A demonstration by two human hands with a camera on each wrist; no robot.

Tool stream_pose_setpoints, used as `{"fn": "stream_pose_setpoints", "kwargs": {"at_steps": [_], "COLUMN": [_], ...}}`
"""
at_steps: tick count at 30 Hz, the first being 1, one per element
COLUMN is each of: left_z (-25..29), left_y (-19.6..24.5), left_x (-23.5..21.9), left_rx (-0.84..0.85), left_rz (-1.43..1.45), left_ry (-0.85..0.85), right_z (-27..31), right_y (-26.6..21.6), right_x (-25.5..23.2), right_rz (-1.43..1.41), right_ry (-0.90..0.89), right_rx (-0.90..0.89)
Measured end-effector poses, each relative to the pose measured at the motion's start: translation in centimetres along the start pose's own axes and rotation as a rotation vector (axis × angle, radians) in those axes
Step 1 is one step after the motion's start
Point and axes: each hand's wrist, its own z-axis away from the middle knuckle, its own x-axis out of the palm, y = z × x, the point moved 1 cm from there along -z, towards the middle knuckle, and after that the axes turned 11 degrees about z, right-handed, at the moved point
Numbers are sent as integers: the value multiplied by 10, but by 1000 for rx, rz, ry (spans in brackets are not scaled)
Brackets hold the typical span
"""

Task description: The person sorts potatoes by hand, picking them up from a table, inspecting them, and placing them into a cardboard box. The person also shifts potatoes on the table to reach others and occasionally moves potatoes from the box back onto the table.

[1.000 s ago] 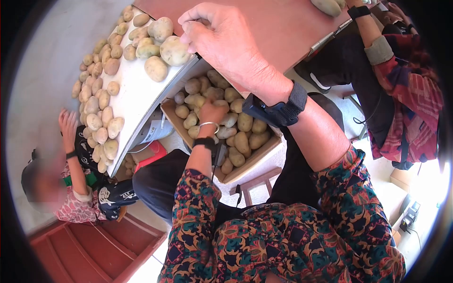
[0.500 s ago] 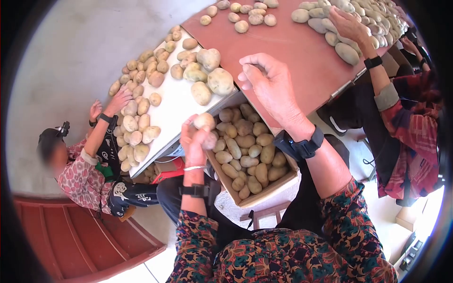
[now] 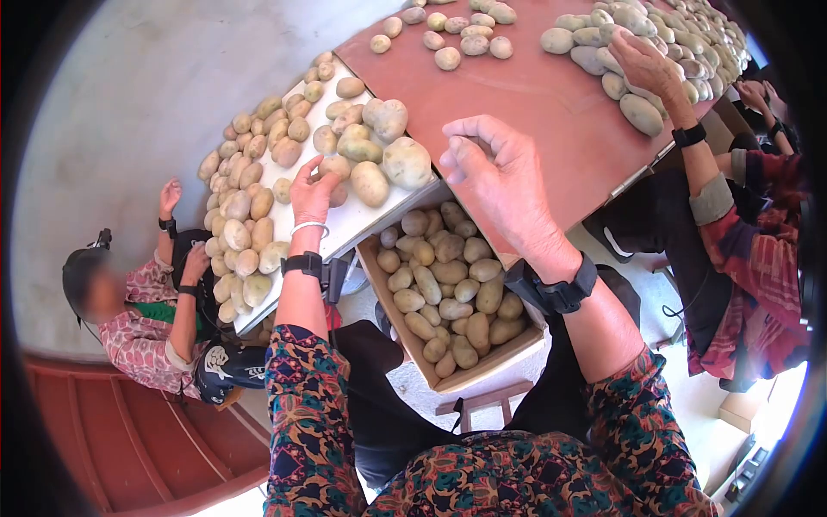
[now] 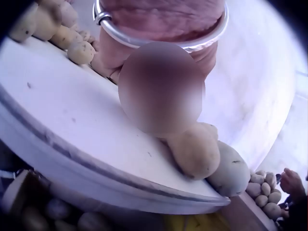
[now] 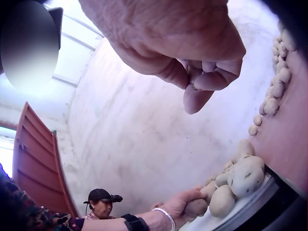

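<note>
My left hand (image 3: 312,194) is over the white tabletop (image 3: 280,226), its fingers curled round a potato (image 5: 196,208) low in the right wrist view. Beside it lie more potatoes, with a large round one (image 3: 406,164) near the table corner. A blurred patch covers part of the left wrist view. My right hand (image 3: 508,185) is raised over the edge of the red table, fingers loosely bent with nothing seen in them; the right wrist view shows its fingertips close together. Below, between the knees, is a cardboard box (image 3: 491,366) of potatoes (image 3: 451,272).
Smaller potatoes (image 3: 237,205) cover the left side of the white top. On the red tabletop (image 3: 508,95) lie a loose group (image 3: 447,59) and a big pile (image 3: 642,114) at right. One person (image 3: 151,314) sits at left; another's hand (image 3: 646,69) touches the pile.
My left hand rose from the box with two potatoes, then moved up and left onto the white top. My right hand remains raised. The head view has shifted, showing more of the red table.
</note>
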Motion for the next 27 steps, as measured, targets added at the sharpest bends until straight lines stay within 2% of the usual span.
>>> {"fn": "stream_pose_setpoints", "kwargs": {"at_steps": [2, 5, 9, 11, 12, 14, 18, 21, 23, 27], "left_z": [-11, -12, -12, 8, 13, 23, 38, 41, 39, 34], "left_y": [-6, -11, -26, -15, -9, 4, 29, 21, 3, -12], "left_x": [-7, -14, -24, -20, -19, -15, 0, 6, 6, -2], "left_rx": [-36, -82, -58, -11, -13, -67, -156, -86, 168, 123], "left_rz": [-55, -139, -233, -462, -463, -663, -777, -688, -581, -635], "left_ry": [-101, -125, -47, 15, 15, 6, 5, 6, 89, 180], "right_z": [-1, -2, -4, -4, -4, -3, -4, -5, -5, -7], "right_y": [0, 3, 1, 3, 2, -1, 3, 6, 6, 7], "right_x": [0, 3, 7, 7, 7, 7, 9, 12, 14, 13], "right_rz": [18, 45, 32, 68, 67, 82, 66, 60, 33, 59], "right_ry": [-10, 0, -21, -10, -11, -50, -56, 6, 1, 13], "right_rx": [5, -13, 25, -1, 1, 0, 0, -28, 0, -31]}}
